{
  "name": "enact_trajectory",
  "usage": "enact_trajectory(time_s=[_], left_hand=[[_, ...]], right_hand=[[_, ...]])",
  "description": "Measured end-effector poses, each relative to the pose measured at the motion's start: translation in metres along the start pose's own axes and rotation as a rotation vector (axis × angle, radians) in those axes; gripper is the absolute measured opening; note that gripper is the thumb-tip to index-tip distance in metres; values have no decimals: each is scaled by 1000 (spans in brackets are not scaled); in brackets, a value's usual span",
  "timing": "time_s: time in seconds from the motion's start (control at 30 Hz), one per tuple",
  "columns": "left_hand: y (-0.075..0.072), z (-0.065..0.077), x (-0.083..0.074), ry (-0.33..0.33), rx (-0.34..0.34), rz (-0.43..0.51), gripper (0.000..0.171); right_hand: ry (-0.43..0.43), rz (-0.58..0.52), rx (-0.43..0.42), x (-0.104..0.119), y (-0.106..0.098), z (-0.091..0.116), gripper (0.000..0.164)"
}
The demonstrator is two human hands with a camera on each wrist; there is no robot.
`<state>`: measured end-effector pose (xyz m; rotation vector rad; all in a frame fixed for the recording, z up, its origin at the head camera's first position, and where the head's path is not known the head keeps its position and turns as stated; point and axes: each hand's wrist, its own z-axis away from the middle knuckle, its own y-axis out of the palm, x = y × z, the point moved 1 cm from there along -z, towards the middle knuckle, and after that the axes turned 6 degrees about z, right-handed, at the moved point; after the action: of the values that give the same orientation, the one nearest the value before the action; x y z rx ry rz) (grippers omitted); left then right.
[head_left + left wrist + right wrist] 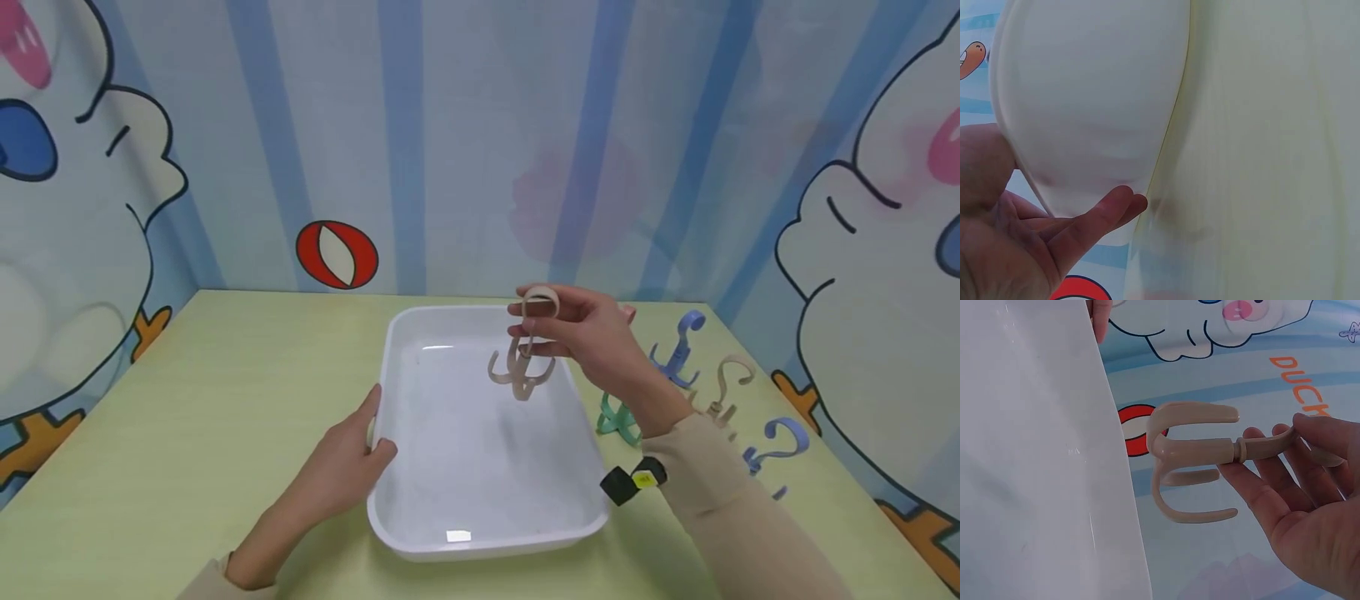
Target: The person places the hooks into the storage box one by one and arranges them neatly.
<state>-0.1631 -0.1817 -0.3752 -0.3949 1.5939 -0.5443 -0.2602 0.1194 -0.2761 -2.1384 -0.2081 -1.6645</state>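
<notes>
Pinches beige hook (521, 381) with right hand (588, 333), over white tray (450, 442), long way up and down, big curl on top, prongs below. Grips tray's side with left hand (337, 467). Can count two blue hooks (679, 356), another beige hook (722, 386), one green hook (618, 420), partly behind right arm (735, 508). Can barely see pink bit (629, 313).

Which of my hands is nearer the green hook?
Right. The right hand is raised near the green hook; the left hand holds the white tray by its opposite side.
</notes>
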Motion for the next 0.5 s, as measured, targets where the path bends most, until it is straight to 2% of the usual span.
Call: enact_trajectory(time_s=[0.23, 0.5], left_hand=[[0, 0, 1, 16, -2, -12, 81], [0, 1, 0, 19, -4, -6, 81]], right_hand=[[-33, -31, 23, -1, 9, -10, 44], [-21, -43, 37, -4, 18, -23, 44]])
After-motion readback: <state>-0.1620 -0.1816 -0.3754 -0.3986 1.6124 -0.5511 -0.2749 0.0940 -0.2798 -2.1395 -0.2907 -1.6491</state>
